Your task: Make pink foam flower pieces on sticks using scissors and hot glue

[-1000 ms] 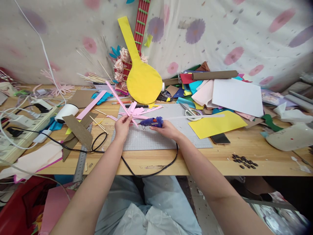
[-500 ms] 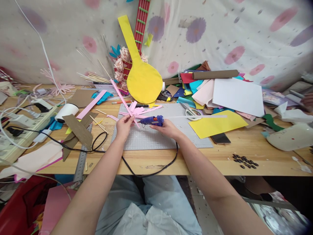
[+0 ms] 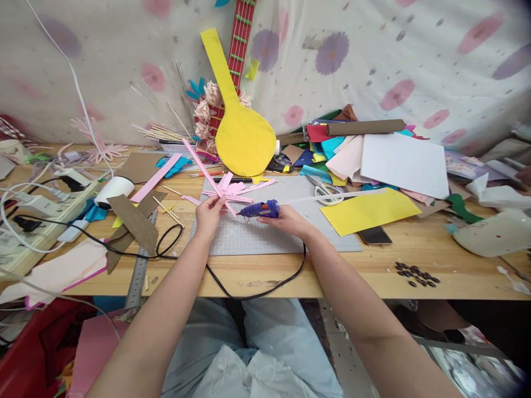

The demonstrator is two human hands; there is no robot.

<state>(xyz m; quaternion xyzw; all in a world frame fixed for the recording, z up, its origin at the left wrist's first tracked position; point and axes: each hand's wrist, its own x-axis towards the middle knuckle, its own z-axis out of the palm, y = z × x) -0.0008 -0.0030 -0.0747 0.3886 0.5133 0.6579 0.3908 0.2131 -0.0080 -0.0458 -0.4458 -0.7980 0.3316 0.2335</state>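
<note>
My left hand (image 3: 208, 215) pinches the lower end of a long pink foam strip (image 3: 205, 172) that slants up to the left over the grey cutting mat (image 3: 274, 235). My right hand (image 3: 286, 220) grips a blue hot glue gun (image 3: 260, 209), its nozzle pointing left at the strip's lower end. More pink foam strips (image 3: 236, 188) lie fanned on the mat just behind my hands. The gun's black cord (image 3: 257, 290) loops off the table's front edge.
A yellow paddle shape (image 3: 243, 135) leans on the cloth wall behind. Scissors (image 3: 323, 191), a yellow sheet (image 3: 367, 210), a phone (image 3: 375, 235) and piled coloured paper (image 3: 398, 163) lie right. Cardboard pieces (image 3: 133, 221), a metal ruler (image 3: 139, 271), power strips (image 3: 37, 207) and cables lie left.
The pink strip's far end swung slightly right, then back left. The glue gun shifted a little down and its nozzle stayed at the strip's lower end.
</note>
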